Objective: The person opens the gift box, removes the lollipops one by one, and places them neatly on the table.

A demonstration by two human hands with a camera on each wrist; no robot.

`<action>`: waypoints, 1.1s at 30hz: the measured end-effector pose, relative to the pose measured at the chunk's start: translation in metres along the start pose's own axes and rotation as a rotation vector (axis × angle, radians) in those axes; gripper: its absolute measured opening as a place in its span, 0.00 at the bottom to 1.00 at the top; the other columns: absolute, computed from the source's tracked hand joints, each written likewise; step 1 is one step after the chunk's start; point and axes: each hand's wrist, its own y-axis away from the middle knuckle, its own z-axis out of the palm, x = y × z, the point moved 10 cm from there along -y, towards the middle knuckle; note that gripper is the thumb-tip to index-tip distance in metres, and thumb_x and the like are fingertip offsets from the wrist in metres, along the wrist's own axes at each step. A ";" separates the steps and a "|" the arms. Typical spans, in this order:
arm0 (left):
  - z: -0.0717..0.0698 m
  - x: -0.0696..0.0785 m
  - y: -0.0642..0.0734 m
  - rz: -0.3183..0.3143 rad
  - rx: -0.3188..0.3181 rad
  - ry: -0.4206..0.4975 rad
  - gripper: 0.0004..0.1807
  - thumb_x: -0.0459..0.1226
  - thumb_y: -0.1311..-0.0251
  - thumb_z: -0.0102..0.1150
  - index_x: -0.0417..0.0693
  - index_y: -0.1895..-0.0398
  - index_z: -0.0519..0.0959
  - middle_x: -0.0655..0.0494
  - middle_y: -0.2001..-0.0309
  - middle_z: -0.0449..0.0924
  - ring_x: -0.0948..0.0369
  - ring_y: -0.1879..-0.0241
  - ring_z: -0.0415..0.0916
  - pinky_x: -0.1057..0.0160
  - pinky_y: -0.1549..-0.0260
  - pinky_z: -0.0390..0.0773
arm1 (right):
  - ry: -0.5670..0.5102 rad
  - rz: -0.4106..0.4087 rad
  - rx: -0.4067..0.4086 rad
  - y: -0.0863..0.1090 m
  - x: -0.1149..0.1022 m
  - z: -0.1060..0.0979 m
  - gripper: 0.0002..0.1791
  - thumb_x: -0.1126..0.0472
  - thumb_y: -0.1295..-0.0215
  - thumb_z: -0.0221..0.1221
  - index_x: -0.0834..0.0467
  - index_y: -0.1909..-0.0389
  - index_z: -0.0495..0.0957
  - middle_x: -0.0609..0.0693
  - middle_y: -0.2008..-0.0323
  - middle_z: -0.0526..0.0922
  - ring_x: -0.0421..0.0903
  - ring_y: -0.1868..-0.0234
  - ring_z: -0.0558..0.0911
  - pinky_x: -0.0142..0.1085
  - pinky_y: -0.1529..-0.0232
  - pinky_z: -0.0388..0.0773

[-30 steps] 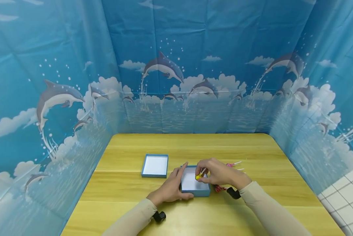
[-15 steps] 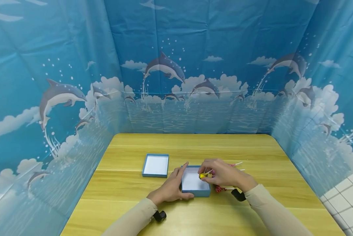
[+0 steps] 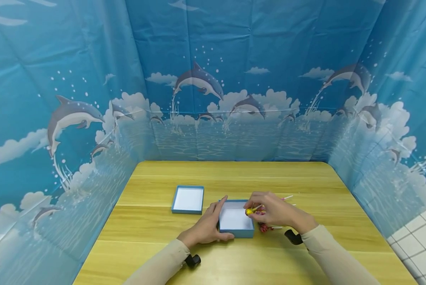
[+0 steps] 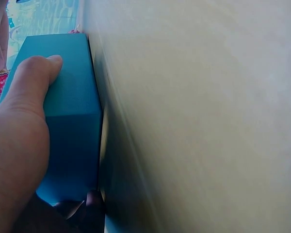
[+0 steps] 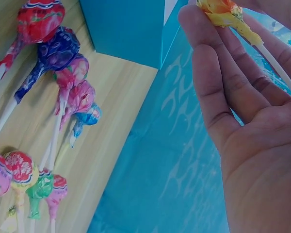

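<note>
My left hand holds an open blue square box at its left front corner, with the thumb on the front wall. In the left wrist view that thumb lies across the blue box's wall. The box's white inside shows with nothing lying on the visible floor. My right hand pinches a yellow-wrapped lollipop over the box's right edge. From the right wrist, the yellow lollipop shows between the fingertips, its white stick pointing back toward the palm.
Several wrapped lollipops lie right of the box, partly hidden under the right hand; a red lollipop is nearest. The right wrist view shows a dark blue lollipop and a green lollipop. A blue lid lies inside up at the left.
My right hand has moved right with the yellow lollipop, from over the box's inside to its right edge. My left hand and the box have stayed in place.
</note>
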 end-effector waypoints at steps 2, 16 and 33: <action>0.000 0.000 0.000 0.002 0.001 -0.001 0.75 0.65 0.33 0.82 0.62 0.00 0.36 0.36 0.11 0.61 0.42 0.19 0.73 0.36 0.22 0.80 | 0.000 -0.007 0.009 0.002 0.001 -0.001 0.10 0.62 0.20 0.74 0.47 0.45 0.93 0.44 0.48 0.92 0.39 0.53 0.92 0.44 0.53 0.94; -0.002 0.001 -0.001 0.018 0.006 0.012 0.75 0.63 0.33 0.84 0.63 0.00 0.37 0.36 0.12 0.63 0.43 0.21 0.75 0.36 0.23 0.80 | -0.015 -0.008 0.031 0.011 0.006 -0.009 0.09 0.65 0.23 0.75 0.51 0.47 0.94 0.44 0.50 0.92 0.41 0.53 0.93 0.44 0.52 0.95; -0.003 0.003 0.001 0.009 0.000 0.015 0.75 0.62 0.32 0.83 0.63 0.00 0.36 0.38 0.12 0.63 0.45 0.22 0.75 0.38 0.23 0.80 | -0.035 0.054 0.026 0.030 0.021 -0.012 0.10 0.63 0.21 0.76 0.55 0.44 0.90 0.48 0.48 0.93 0.40 0.52 0.93 0.47 0.50 0.94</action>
